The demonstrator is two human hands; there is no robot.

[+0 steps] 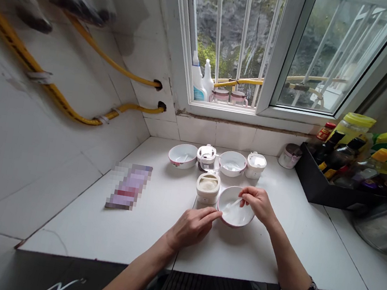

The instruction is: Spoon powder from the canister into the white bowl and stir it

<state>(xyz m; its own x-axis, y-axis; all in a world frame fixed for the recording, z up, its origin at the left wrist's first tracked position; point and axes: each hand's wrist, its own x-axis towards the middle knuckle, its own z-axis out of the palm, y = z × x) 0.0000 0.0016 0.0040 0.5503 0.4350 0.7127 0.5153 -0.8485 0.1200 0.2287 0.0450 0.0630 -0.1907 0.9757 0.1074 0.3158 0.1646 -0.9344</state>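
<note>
A white bowl with a pinkish rim stands on the white counter in front of me. My left hand steadies it, fingertips at the left rim and thumb hidden. Pinched in my right hand is a white spoon, its lower end inside the bowl. A cream seasoning jar sits just left of this bowl, beyond my left fingers. Farther back are two more bowls, the left bowl and the right bowl, and two lidded jars, one dark-filled jar and one white jar.
On the left of the counter lies a blurred purple packet. A black box of bottles and a metal pot occupy the right side. A small dark-lidded jar stands near the back wall below the window.
</note>
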